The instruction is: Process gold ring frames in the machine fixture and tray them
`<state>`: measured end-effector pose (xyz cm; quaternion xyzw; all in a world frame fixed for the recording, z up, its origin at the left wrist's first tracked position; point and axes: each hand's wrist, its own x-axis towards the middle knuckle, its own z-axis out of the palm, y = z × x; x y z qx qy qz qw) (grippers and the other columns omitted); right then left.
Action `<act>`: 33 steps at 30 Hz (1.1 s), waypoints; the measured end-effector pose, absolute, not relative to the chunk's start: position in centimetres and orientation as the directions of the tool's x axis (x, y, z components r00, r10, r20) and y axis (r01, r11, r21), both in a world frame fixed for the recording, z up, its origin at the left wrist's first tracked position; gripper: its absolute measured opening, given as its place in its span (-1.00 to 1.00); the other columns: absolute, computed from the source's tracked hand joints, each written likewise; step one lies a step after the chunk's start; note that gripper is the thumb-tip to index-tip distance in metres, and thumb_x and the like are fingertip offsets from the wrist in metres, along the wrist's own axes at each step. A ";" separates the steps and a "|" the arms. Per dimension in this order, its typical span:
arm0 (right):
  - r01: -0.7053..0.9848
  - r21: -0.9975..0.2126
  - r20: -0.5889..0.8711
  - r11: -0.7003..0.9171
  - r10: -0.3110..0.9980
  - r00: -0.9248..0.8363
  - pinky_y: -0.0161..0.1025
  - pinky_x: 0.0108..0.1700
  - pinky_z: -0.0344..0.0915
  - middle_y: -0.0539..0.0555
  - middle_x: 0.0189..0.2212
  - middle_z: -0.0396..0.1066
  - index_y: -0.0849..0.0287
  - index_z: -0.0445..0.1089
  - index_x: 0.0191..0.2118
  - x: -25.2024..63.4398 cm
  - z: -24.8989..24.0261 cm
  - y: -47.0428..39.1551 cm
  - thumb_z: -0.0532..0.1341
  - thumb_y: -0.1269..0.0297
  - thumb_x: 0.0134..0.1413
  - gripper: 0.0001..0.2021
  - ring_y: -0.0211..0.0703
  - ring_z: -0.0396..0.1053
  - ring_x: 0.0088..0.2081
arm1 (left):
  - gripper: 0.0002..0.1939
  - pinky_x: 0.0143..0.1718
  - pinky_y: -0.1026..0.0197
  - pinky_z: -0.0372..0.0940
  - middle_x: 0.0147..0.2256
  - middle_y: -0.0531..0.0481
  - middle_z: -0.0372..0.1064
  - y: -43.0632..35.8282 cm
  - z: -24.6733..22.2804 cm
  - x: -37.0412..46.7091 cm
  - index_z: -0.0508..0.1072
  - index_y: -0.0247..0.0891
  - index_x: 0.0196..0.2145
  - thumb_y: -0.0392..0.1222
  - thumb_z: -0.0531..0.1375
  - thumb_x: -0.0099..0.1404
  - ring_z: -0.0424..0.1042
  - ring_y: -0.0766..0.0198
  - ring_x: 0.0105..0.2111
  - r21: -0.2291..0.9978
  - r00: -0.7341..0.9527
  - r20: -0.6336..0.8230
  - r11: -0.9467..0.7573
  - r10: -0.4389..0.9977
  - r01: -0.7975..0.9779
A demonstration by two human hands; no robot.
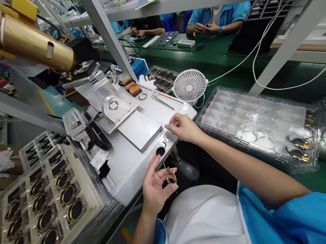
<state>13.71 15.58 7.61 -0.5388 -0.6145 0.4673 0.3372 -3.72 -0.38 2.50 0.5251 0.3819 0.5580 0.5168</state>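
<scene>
My left hand (156, 183) is in front of the machine's front edge, its fingers curled around a gold ring-shaped watch case (170, 177). A black disc (160, 151) shows by its fingertips against the white front panel; whether it is a button or a loose part I cannot tell. My right hand (186, 128) hovers by the panel's right part, thumb and forefinger pinched together; anything between them is too small to make out. Behind both hands lies the white machine base (117, 167), with a flat plate (139, 129) and a metal fixture (113, 103) on it.
Stacked clear trays of round black-and-gold watch parts (96, 201) stand at left. More covered trays (243, 119) lie at right. A white fan (190, 86), tweezers (162, 102) and a gold cylinder head (37, 45) are around the machine. Co-workers' hands (206, 29) show across the bench.
</scene>
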 end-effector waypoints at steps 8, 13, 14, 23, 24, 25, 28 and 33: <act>-0.124 -0.979 -0.113 -0.161 0.939 -0.324 -0.52 -0.15 0.43 0.12 -0.08 0.53 0.24 0.46 0.06 14.8 5.3 7.8 0.38 -0.03 -0.05 -0.41 -0.42 0.48 -0.17 | 0.14 0.05 -0.05 0.51 0.41 -0.40 -0.10 1.0 1.1 -0.1 -0.11 -0.04 0.49 -0.18 0.47 0.17 0.46 -0.11 0.11 0.682 0.295 0.480 -0.563 0.826 0.466; -0.254 -0.916 -0.228 -0.311 0.923 -0.309 -0.43 -0.30 0.49 0.06 -0.41 0.50 0.36 0.51 -0.19 16.6 6.5 8.4 0.46 -0.11 -0.23 -0.39 -0.41 0.45 -0.41 | -0.04 -0.04 0.05 0.56 0.44 -0.41 -0.28 1.3 2.0 0.2 0.20 -0.07 0.38 -0.29 0.50 0.11 0.57 0.02 -0.05 0.883 0.266 0.422 -0.459 0.867 0.097; -0.261 -0.905 -0.248 -0.337 0.914 -0.320 -0.40 -0.32 0.50 0.05 -0.44 0.49 0.36 0.50 -0.18 17.0 6.7 8.4 0.47 -0.11 -0.27 -0.37 -0.39 0.46 -0.42 | -0.08 -0.04 0.06 0.56 0.44 -0.42 -0.31 1.4 2.2 0.2 0.25 -0.08 0.34 -0.31 0.50 0.09 0.56 0.01 -0.04 0.903 0.246 0.406 -0.428 0.880 0.039; -0.184 -0.920 -0.284 -0.346 0.912 -0.296 -0.51 -0.50 0.39 -0.02 -0.52 0.44 0.37 0.42 -0.30 17.5 6.6 8.1 0.51 -0.11 -0.42 -0.35 -0.45 0.38 -0.57 | -0.08 0.00 0.07 0.53 0.43 -0.53 -0.26 1.7 1.7 -0.4 0.21 -0.19 0.31 -0.27 0.52 0.08 0.56 0.04 -0.03 0.869 0.354 0.440 -0.490 0.825 0.063; -0.185 -0.910 -0.301 -0.371 0.899 -0.319 -0.49 -0.47 0.43 -0.01 -0.51 0.45 0.37 0.42 -0.30 17.7 6.7 8.2 0.53 -0.10 -0.47 -0.33 -0.43 0.41 -0.55 | -0.09 0.01 0.08 0.53 0.42 -0.53 -0.21 1.7 1.6 -0.5 0.20 -0.21 0.31 -0.26 0.51 0.09 0.57 0.06 -0.04 0.841 0.365 0.452 -0.525 0.814 0.130; -0.186 -0.899 -0.317 -0.397 0.882 -0.349 -0.48 -0.44 0.46 0.00 -0.51 0.46 0.38 0.42 -0.30 17.8 6.8 8.3 0.55 -0.08 -0.51 -0.31 -0.41 0.43 -0.53 | -0.10 0.02 0.09 0.52 0.41 -0.53 -0.15 1.6 1.7 -0.6 0.19 -0.22 0.31 -0.25 0.50 0.12 0.57 0.08 -0.05 0.800 0.382 0.463 -0.563 0.800 0.208; -0.191 -0.877 -0.334 -0.440 0.846 -0.415 -0.44 -0.36 0.52 0.03 -0.49 0.48 0.40 0.43 -0.29 18.3 6.9 8.4 0.58 -0.02 -0.56 -0.30 -0.36 0.48 -0.49 | -0.17 0.05 0.03 0.50 0.38 -0.51 -0.05 1.7 1.8 -1.0 0.11 -0.24 0.35 -0.27 0.41 0.24 0.55 0.05 0.01 0.629 0.463 0.463 -0.648 0.756 0.429; -0.209 -0.889 -0.313 -0.406 0.875 -0.370 -0.45 -0.44 0.46 0.02 -0.53 0.46 0.39 0.41 -0.31 18.4 6.2 8.1 0.55 -0.07 -0.46 -0.33 -0.40 0.42 -0.54 | -0.07 0.12 -0.06 0.45 0.37 -0.48 0.00 1.8 2.3 -1.3 0.02 -0.18 0.42 -0.31 0.40 0.23 0.47 -0.04 0.12 0.631 0.530 0.404 -0.647 0.746 0.429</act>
